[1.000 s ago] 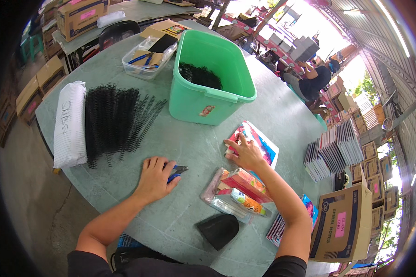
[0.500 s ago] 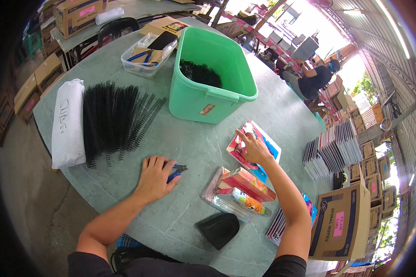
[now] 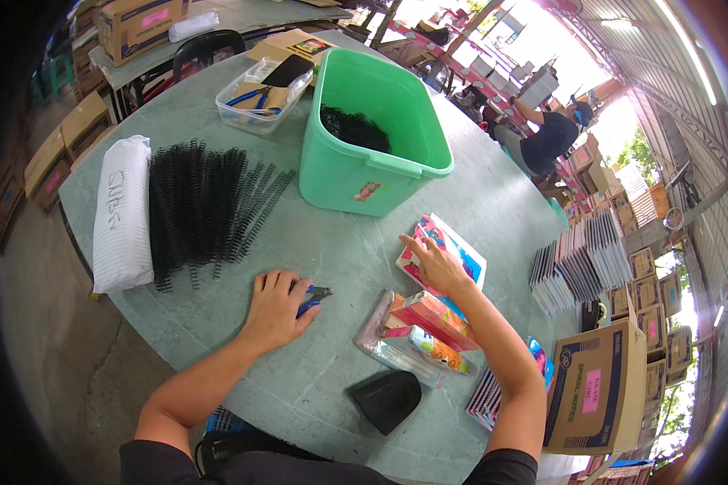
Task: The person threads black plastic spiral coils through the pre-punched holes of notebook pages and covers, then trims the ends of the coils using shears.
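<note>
The person's left hand (image 3: 279,311) lies palm down on the round grey-green bench (image 3: 323,242), its grip closed around a pair of small blue-handled metal pliers (image 3: 322,293), the jaws pointing right. The right hand (image 3: 438,268) is over a thin pile of colourful pink, red and blue printed covers with white edges (image 3: 467,252), right of the middle of the bench; its grip is open, the fingers stretched out, and whether every fingertip touches the top cover cannot be told.

Just below the covers stand a red-and-orange cardboard box (image 3: 438,317), an orange-and-white tube (image 3: 438,349) beside it, and a clear plastic pouch (image 3: 392,362). A rounded black block (image 3: 386,402) lies nearer the person. Beyond the left hand, a fan of black spiral coils (image 3: 198,206) rests beside a white wrapped roll (image 3: 121,214). Behind the covers, a mint-green plastic tub (image 3: 336,182) contains more dark coils (image 3: 354,129), with a clear plastic container of tools (image 3: 247,124) to its left. At right are stacked notebooks (image 3: 578,263) and an open brown carton (image 3: 590,396).
</note>
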### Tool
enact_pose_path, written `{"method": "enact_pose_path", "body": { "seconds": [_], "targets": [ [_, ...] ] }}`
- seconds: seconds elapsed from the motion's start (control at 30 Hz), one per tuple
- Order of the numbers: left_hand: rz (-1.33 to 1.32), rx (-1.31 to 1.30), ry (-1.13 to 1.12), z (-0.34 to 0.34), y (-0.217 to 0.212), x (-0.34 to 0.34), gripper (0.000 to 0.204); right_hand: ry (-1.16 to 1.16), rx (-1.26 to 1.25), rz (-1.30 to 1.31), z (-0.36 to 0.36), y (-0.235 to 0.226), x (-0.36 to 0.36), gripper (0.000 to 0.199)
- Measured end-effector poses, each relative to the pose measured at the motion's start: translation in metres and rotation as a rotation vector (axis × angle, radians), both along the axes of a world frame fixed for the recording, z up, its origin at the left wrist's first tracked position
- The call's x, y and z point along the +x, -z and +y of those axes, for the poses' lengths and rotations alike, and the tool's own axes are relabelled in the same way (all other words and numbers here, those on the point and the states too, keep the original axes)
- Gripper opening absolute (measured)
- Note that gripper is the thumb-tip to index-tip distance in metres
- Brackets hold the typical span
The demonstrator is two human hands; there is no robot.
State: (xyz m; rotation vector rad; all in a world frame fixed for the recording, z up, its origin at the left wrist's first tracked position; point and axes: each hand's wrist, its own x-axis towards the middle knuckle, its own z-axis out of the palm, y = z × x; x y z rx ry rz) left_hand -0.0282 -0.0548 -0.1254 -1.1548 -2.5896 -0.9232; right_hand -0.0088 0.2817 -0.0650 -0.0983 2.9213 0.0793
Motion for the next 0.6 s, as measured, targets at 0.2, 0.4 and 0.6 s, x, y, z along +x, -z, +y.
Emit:
{"method": "enact_pose_path", "body": {
  "seconds": [0.2,0.4,0.6],
  "targets": [
    [0.014,0.017,0.01,0.0,-0.003,0.0,0.044,0.014,-0.006,-0.029,0.0,-0.006,-0.003,0.09],
    [0.01,0.017,-0.003,-0.001,-0.004,0.002,0.044,0.038,0.054,-0.036,-0.005,0.001,-0.005,0.091],
    [0.024,0.02,0.003,-0.001,-0.001,0.001,0.044,0.021,0.062,-0.034,-0.009,0.003,-0.008,0.087]
  ]
}}
